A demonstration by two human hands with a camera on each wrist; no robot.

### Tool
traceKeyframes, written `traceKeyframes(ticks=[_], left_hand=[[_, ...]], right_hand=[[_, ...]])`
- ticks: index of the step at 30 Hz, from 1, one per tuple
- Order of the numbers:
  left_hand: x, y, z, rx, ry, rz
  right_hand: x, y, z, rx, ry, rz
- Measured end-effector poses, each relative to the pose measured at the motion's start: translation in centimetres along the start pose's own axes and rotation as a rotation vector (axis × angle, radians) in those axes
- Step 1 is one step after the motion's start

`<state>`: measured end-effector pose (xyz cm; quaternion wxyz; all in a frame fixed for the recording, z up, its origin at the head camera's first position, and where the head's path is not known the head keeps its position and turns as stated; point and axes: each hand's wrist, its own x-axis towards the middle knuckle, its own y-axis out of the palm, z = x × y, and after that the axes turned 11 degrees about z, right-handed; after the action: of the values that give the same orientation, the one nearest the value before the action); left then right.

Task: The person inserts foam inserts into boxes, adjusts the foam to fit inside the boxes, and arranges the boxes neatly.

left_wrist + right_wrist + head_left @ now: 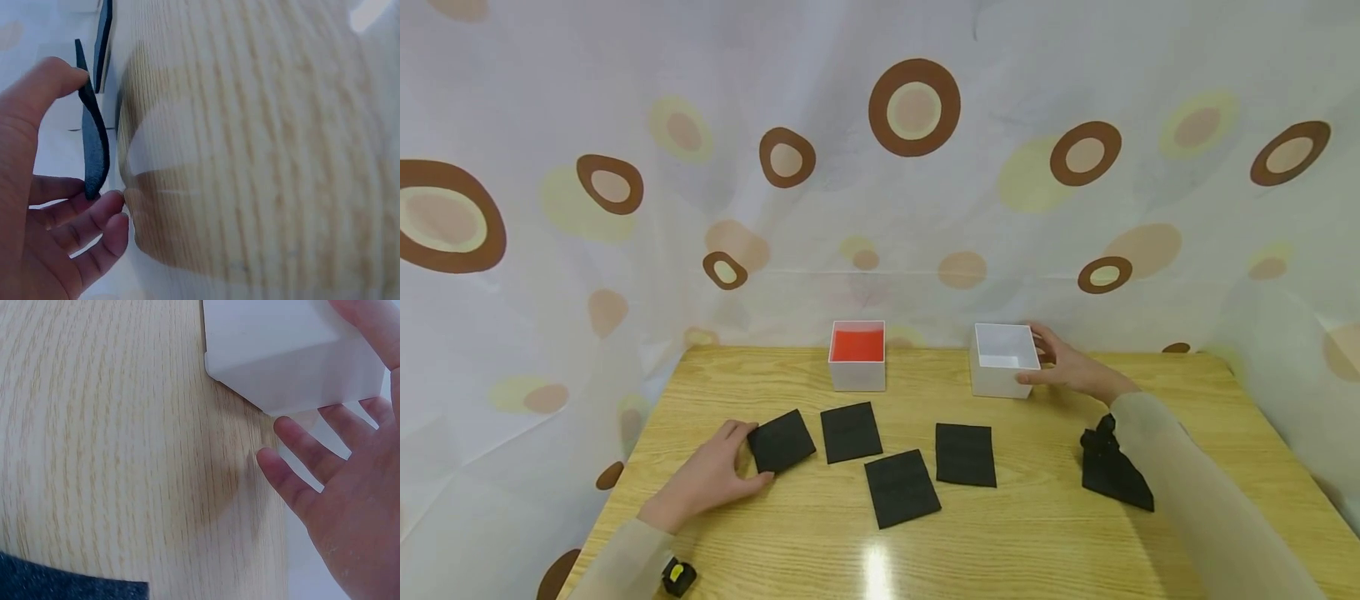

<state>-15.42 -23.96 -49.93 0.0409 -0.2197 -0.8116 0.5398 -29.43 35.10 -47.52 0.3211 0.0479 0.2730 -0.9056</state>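
My left hand (715, 467) holds a black felt-like square (781, 442) by opposite edges, between thumb and fingers. In the left wrist view the square (95, 140) looks slightly bowed and appears held off the wooden table (262, 150). At the back right, my right hand (1067, 367) grips the right side of an open white box (1000, 382), its thumb at the front corner and its fingers around the far side. The right wrist view has the box (281, 375) between thumb and fingers, with two fingers standing away from it.
Another white box (857, 377) with red inside stands left of the gripped one. Black squares lie between the hands: one (852, 432), a nearer one (902, 488) and one (966, 454) farther right. Another black piece (1112, 479) lies partly behind the right sleeve. A patterned curtain (865, 208) hangs behind.
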Motion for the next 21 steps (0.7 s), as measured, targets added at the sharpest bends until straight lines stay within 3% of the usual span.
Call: traceKeyframes(ticks=[11,21], left_hand=[[0.3,-0.9,-0.4,-0.028,0.112,-0.075],[1.7,-2.4,-2.5,-0.030,0.169,-0.069]], right_hand=[[0.0,-0.1,0.0,0.014,-0.008,0.004],[0.0,-0.1,-0.2,0.017,-0.014,0.001]])
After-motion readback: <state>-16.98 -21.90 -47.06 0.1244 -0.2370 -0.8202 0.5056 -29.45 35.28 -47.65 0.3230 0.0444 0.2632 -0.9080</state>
